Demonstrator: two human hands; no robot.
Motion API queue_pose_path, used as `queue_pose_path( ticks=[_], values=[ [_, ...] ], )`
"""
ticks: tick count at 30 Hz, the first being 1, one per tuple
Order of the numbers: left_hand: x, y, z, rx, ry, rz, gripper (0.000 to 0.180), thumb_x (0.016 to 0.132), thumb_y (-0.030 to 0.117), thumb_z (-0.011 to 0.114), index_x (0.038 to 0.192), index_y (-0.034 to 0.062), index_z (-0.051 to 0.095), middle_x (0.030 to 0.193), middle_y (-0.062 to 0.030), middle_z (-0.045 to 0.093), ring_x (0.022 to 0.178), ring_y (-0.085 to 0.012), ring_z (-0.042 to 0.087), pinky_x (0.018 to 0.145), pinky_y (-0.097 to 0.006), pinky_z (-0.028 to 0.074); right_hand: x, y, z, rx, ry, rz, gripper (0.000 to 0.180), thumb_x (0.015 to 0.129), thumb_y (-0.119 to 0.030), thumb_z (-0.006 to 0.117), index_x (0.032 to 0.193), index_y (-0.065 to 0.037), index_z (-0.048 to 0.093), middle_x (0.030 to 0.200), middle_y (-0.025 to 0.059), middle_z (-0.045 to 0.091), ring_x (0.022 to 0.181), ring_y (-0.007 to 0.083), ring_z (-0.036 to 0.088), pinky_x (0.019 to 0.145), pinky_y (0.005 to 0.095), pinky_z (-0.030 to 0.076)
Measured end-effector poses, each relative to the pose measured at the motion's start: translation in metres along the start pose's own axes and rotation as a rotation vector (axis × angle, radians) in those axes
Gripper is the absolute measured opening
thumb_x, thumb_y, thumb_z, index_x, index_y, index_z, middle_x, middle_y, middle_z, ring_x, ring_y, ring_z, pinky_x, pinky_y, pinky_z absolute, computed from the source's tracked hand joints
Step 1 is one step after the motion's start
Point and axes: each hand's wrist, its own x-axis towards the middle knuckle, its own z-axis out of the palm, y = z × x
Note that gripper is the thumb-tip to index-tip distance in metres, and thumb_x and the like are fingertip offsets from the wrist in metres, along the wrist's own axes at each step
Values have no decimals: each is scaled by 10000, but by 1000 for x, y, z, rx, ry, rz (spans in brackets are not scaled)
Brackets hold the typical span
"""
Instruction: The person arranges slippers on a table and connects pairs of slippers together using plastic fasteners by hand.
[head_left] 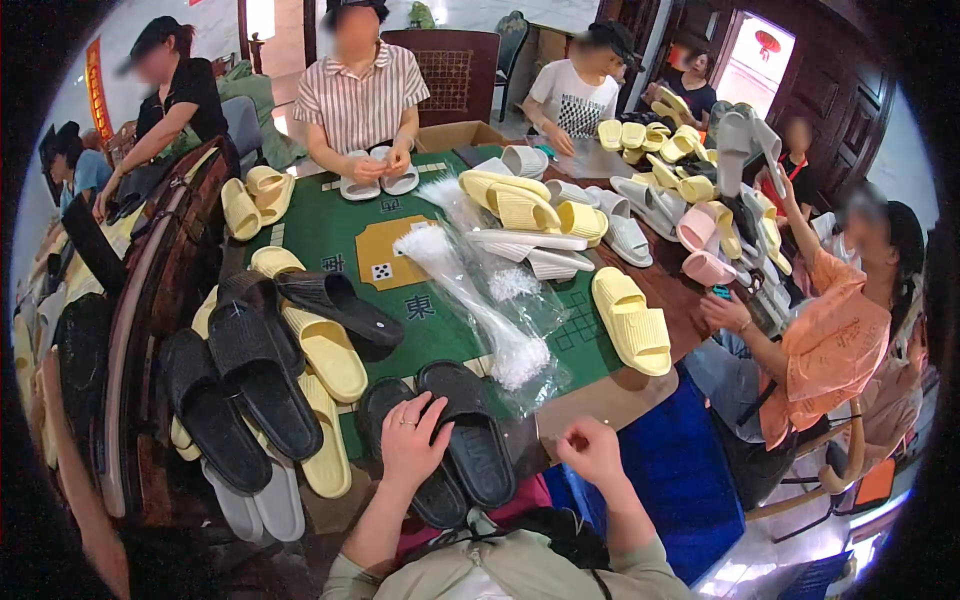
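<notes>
Plain white wall (112, 35) at ten o'clock; brown, woven-backed chair (448, 80) at twelve; dark panelled wooden door (845, 110) at two; glossy pale floor (732, 572) between four and five.

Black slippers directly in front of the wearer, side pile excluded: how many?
2: the left slipper, partly covered by the left hand, and the right slipper beside it. Anything underneath would be hidden.

Two black slippers (484, 455) lie side by side at the counter's (315, 225) near edge. I see them upright, straps pointing away, the left partly hidden.
</notes>
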Motion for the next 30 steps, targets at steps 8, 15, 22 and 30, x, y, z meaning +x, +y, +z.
queue_pose_path(
  ticks=[8,15,22,30],
  values=[
    [8,56,-25,-502,-156,234,387,744,181,729,1098,63,628,1150,-99,626,970,-269,624,816,-370,492,-43,-54,-32,496,-458,-192,126,746,-46,694,708,-31,575,693,9,541,605,87,478,512,232,352],
    [-30,81,-40,-995,-348,165,130,813,50,653,934,2,658,815,-103,652,751,-255,637,682,-308,505,-25,-78,-15,605,-447,-387,273,763,-161,744,976,-32,634,1003,97,586,666,122,530,570,239,417],
    [-48,65,-80,-1474,-287,-471,211,954,55,468,904,-66,633,873,-117,660,756,-148,608,698,-271,502,-23,-88,11,307,-531,-636,38,788,-108,696,812,-81,684,713,56,625,629,234,607,556,323,469],
    [-49,29,-78,-1248,-192,-606,246,961,158,512,964,-43,653,931,-83,645,807,-138,612,738,-268,500,-27,-88,24,598,-787,-369,73,802,-85,691,760,-30,667,645,57,626,551,114,592,500,249,444]
  ],
)
